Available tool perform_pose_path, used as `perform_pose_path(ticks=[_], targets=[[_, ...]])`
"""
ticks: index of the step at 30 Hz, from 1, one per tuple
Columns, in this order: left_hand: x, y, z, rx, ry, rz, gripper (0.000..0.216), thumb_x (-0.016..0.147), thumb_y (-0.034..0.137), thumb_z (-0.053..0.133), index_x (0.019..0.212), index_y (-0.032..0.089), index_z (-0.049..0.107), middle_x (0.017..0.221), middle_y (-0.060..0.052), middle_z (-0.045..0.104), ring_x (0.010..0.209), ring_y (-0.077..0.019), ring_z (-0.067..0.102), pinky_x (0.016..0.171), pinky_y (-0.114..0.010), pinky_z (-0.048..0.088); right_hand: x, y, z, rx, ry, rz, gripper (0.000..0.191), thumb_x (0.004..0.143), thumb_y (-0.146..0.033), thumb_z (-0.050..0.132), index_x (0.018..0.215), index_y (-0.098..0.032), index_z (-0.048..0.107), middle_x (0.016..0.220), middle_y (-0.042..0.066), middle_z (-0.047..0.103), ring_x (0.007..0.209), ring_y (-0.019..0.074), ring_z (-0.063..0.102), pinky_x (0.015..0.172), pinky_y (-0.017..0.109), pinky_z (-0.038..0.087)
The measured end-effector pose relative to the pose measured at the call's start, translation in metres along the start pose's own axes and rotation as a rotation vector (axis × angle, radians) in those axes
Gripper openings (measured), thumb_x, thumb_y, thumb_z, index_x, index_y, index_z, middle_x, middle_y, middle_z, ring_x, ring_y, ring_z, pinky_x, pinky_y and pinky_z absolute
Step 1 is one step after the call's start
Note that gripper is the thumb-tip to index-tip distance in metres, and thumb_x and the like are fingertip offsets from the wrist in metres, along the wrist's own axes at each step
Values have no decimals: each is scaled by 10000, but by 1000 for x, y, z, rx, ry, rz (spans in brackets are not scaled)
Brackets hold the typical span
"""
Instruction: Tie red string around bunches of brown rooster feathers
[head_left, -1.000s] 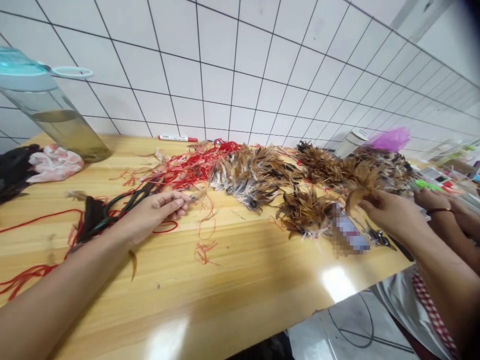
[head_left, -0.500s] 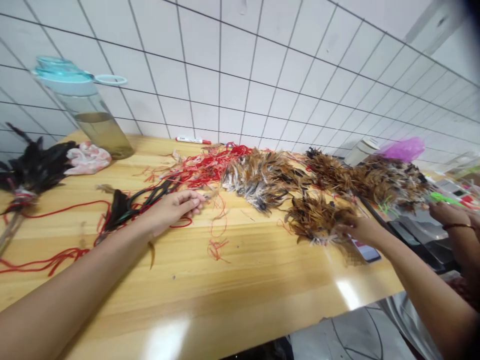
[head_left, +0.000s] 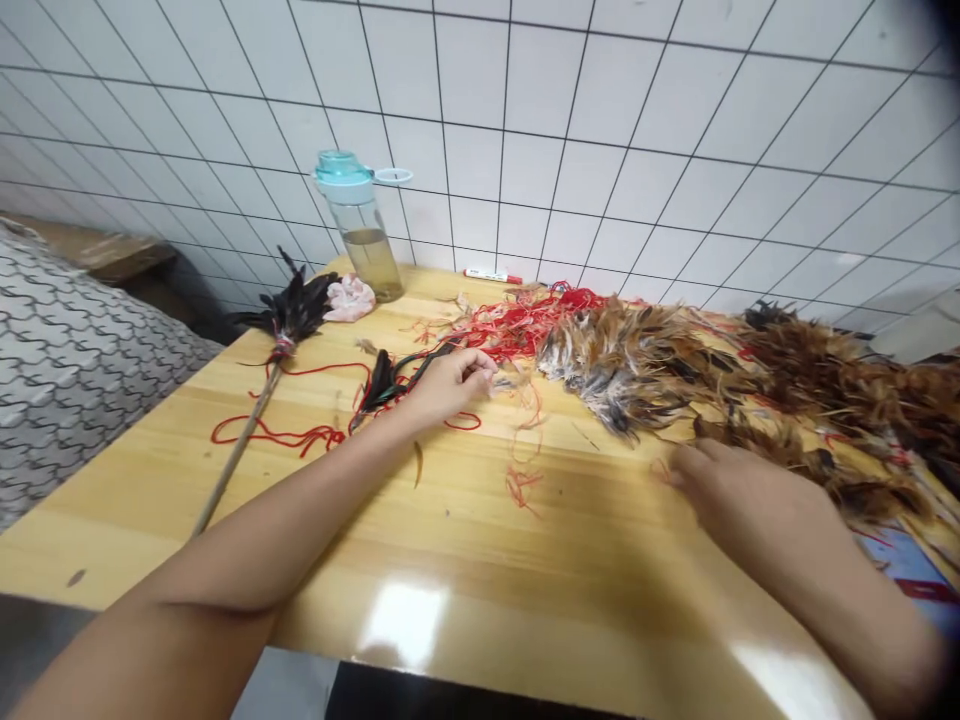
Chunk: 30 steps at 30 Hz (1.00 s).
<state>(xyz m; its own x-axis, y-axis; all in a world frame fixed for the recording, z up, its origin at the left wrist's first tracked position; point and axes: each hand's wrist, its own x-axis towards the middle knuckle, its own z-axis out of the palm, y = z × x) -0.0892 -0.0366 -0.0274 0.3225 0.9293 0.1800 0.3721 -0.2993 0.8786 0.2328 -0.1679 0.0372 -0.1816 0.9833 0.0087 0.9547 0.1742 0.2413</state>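
My left hand point(head_left: 450, 380) rests on the wooden table point(head_left: 465, 560) with its fingers curled, pinching small feathers point(head_left: 504, 381) beside a tangle of red string point(head_left: 532, 325). Black-handled scissors point(head_left: 409, 370) lie just left of that hand. My right hand point(head_left: 739, 500) lies palm down on the table, fingers together, at the near edge of a long heap of brown feathers point(head_left: 675, 365). Its fingertips touch the feathers, and I cannot see anything gripped in it.
A bottle with a blue lid point(head_left: 364, 225) stands by the tiled wall, with a pink cloth point(head_left: 351, 298) and a red-and-white marker point(head_left: 491, 274) near it. A black feather duster on a stick point(head_left: 262, 390) lies at the left. A patterned grey surface point(head_left: 67, 360) is beyond the table's left edge.
The view has swung left and pulled back, so another person's hands at the right are gone. My right hand came down from the feather heap to the table; my left hand stayed put.
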Motion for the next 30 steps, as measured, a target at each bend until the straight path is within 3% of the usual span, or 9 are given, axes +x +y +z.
perform_pose_path(ticks=[3, 7, 11, 15, 18, 23, 30], targets=[[-1, -3, 1, 252, 23, 119, 130, 842, 223, 489, 837, 173, 609, 797, -18, 646, 769, -145, 585, 751, -283, 448, 29, -47, 4, -52, 137, -104, 112, 879, -299, 562, 872, -204, 621, 838, 68, 622, 773, 207, 576, 553, 293, 290], [0, -10, -5, 486, 102, 191, 132, 826, 171, 499, 844, 170, 630, 864, -40, 601, 824, -156, 560, 763, -290, 435, 61, -73, 27, -20, 309, -212, 128, 908, -204, 497, 973, -203, 608, 871, 72, 621, 792, 199, 540, 602, 302, 304], [4, -17, -14, 528, 65, 162, 121, 813, 189, 555, 888, 174, 648, 881, -46, 588, 834, -163, 552, 752, -288, 438, 81, -79, 57, 73, 406, -170, 198, 902, -164, 486, 1052, -196, 611, 941, 76, 639, 825, 188, 554, 641, 289, 338], [8, -25, -12, 625, -36, 318, 204, 846, 174, 526, 990, 212, 666, 951, -61, 578, 927, -180, 516, 824, -308, 419, 87, -73, 80, 193, 492, -117, 206, 907, -177, 482, 1062, -186, 618, 926, 62, 659, 819, 171, 587, 642, 266, 368], [11, -30, -7, 723, -62, 352, 201, 876, 174, 482, 938, 200, 672, 927, -71, 571, 902, -188, 486, 823, -322, 409, 85, -69, 84, 265, 583, -99, 180, 912, -220, 495, 1028, -186, 629, 872, 39, 672, 746, 156, 598, 613, 257, 373], [11, -24, -6, 753, 16, 398, 178, 891, 159, 457, 845, 154, 629, 951, -92, 597, 914, -197, 481, 831, -343, 415, 85, -72, 81, 474, 576, -98, 158, 920, -251, 488, 922, -194, 635, 797, 17, 675, 670, 135, 606, 571, 241, 375], [-5, 11, 14, 813, 83, 688, 127, 899, 147, 484, 911, 161, 609, 915, -64, 653, 905, -180, 516, 820, -335, 429, 81, -83, 73, 938, 370, -41, 284, 886, -331, 531, 1111, -168, 593, 746, 11, 585, 603, 125, 525, 592, 253, 410]])
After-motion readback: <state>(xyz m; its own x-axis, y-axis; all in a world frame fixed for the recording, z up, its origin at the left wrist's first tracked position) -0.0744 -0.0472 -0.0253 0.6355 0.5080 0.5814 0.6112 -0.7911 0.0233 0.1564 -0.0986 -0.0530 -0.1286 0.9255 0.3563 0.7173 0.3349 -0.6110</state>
